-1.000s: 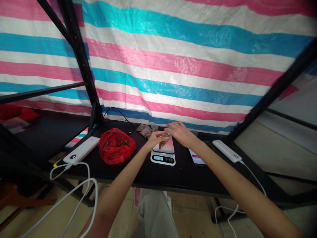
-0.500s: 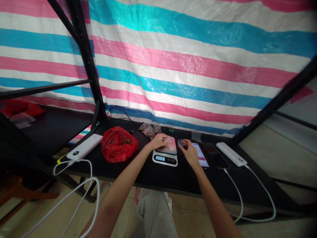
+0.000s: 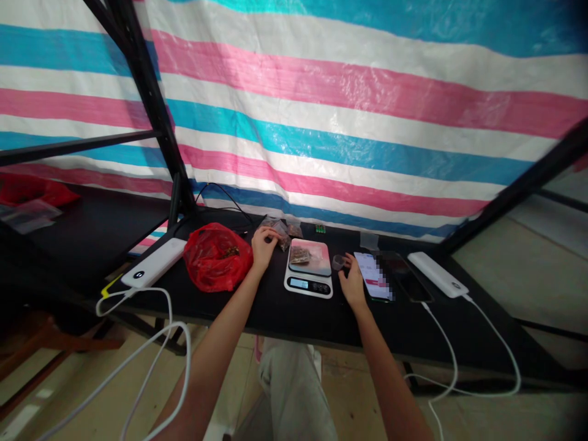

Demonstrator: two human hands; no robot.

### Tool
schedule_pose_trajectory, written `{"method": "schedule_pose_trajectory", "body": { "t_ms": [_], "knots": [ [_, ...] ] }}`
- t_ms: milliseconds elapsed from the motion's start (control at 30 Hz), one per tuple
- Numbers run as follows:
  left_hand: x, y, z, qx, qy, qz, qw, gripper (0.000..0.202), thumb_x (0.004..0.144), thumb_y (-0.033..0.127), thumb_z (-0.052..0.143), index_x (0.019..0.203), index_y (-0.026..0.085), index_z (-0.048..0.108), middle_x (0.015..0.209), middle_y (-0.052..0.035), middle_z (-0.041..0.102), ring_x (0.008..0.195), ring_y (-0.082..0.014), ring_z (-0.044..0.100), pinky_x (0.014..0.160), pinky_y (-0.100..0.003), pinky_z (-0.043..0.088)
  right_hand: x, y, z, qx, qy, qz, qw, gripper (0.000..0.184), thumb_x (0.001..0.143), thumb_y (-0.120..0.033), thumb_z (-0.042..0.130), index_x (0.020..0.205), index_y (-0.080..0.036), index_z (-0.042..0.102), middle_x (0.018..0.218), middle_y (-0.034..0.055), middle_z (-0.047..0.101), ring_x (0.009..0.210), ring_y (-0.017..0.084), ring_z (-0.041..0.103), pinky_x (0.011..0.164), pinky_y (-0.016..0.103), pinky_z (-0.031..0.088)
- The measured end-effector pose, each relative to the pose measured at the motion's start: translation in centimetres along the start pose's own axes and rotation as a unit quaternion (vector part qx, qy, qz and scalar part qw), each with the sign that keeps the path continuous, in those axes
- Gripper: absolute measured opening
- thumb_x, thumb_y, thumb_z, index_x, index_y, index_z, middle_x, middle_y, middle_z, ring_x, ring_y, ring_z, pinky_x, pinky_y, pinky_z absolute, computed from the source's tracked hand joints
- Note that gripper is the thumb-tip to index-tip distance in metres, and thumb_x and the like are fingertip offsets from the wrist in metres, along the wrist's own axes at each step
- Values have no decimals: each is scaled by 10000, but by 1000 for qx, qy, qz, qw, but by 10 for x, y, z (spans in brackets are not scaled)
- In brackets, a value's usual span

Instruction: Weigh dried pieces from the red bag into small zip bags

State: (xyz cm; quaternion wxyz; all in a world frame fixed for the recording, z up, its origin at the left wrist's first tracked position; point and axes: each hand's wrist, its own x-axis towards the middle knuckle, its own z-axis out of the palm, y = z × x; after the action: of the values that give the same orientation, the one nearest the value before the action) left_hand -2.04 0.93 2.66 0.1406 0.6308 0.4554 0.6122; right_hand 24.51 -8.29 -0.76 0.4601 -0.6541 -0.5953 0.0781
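Clear brown-filled plastic pouch point(image 3: 300, 255) lying on white digital scale point(image 3: 324, 266), leaving display point(image 3: 299, 283) uncovered; left hand point(image 3: 263, 247) by similar pouches point(image 3: 283, 235), grip unclear; right hand point(image 3: 353, 283), fingers apart, at clear plastic cup point(image 3: 339, 263).

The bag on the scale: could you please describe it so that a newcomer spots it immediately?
On the black table, between left hand and right hand, stands a white scale. The clear, brown-filled bag lies on its plate, unlike similar bags near the left hand.

This looks like a makeshift work booth. Pink-blue-white striped plastic sheeting point(image 3: 321, 116) hangs behind the long black worktop point(image 3: 287, 315). Black metal posts point(image 3: 147, 89) flank it.
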Motion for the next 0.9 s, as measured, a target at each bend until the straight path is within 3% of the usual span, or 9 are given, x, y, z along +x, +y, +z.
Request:
{"method": "schedule_pose_trajectory", "body": {
  "t_ms": [133,233,400,633,900],
  "knots": [
    [0,-2,1,23,-18,17,999,86,710,174,593,722,188,677,847,-34,618,863,-173,565,810,-317,436,-1,-6,-6,-14,56,-17,998,489,671,-97,374,1151,-145,458,1115,133,512,912,215,550,785,381,461],
    [-2,3,0,36,-29,32,998,64,712,186,610,721,194,673,877,-34,619,891,-178,556,845,-337,424,-2,-15,-12,-36,90,-41,994,450,648,-64,345,1049,-152,530,992,102,547,816,197,550,744,360,459],
    [-6,5,0,60,-47,39,996,63,713,164,614,670,196,646,876,-29,614,907,-177,546,866,-341,413,-4,-23,-17,-81,76,-77,991,414,639,-52,347,949,-177,591,900,72,589,735,192,530,735,360,429],
    [-8,5,0,59,-58,51,995,82,713,128,594,685,194,632,887,-31,602,915,-176,532,863,-332,405,-6,-22,-16,-113,64,-87,988,413,641,-37,350,915,-186,622,925,82,599,887,231,532,766,373,399],
    [-8,8,1,71,-71,50,994,112,714,105,572,692,198,631,884,-26,600,915,-176,525,848,-319,405,-8,-23,-16,-115,50,-95,988,397,654,-37,349,889,-196,628,899,70,594,881,228,531,761,366,394]
  ]
}}
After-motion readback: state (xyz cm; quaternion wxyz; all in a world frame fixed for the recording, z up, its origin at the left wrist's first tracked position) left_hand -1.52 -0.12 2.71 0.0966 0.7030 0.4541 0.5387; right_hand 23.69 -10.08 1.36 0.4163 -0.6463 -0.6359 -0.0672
